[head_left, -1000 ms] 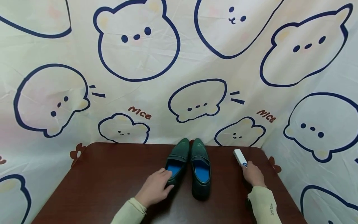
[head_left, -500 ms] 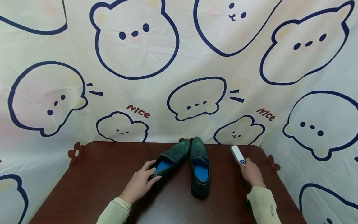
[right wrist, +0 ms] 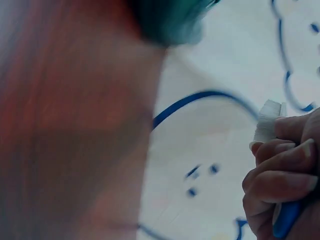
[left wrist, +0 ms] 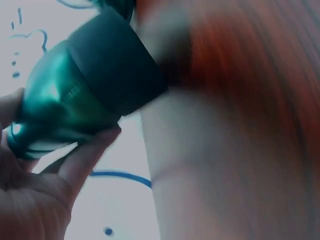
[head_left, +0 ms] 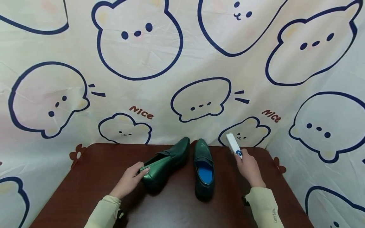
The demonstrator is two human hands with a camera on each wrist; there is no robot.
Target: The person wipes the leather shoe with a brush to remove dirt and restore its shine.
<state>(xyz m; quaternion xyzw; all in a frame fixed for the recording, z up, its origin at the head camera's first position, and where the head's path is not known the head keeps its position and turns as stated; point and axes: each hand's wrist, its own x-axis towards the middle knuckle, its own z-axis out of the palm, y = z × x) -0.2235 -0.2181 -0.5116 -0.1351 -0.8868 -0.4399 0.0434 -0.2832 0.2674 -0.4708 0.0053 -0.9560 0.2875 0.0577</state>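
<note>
My left hand [head_left: 128, 180] pinches the rim of a dark green loafer [head_left: 161, 172] near its heel, thumb on the outside. That shoe is tipped so its side faces me, toe pointing to the back wall. In the left wrist view its dark heel [left wrist: 120, 62] hangs over the table edge of the picture's left half. To its right a matching loafer [head_left: 203, 177] stands upright, blue insole showing. My right hand [head_left: 249, 167] grips a small white brush [head_left: 233, 144] with blue on its handle; the right wrist view shows its pale bristles [right wrist: 268, 121] beyond the curled fingers.
Both loafers are on or over a dark brown table [head_left: 182, 212] with rounded back corners. A pale cloth [head_left: 159, 95] printed with blue bear outlines rises right behind the table and along both sides.
My left hand has swung the left loafer's heel out to the left and tipped the shoe onto its side. My right hand has lifted the brush and shifted left.
</note>
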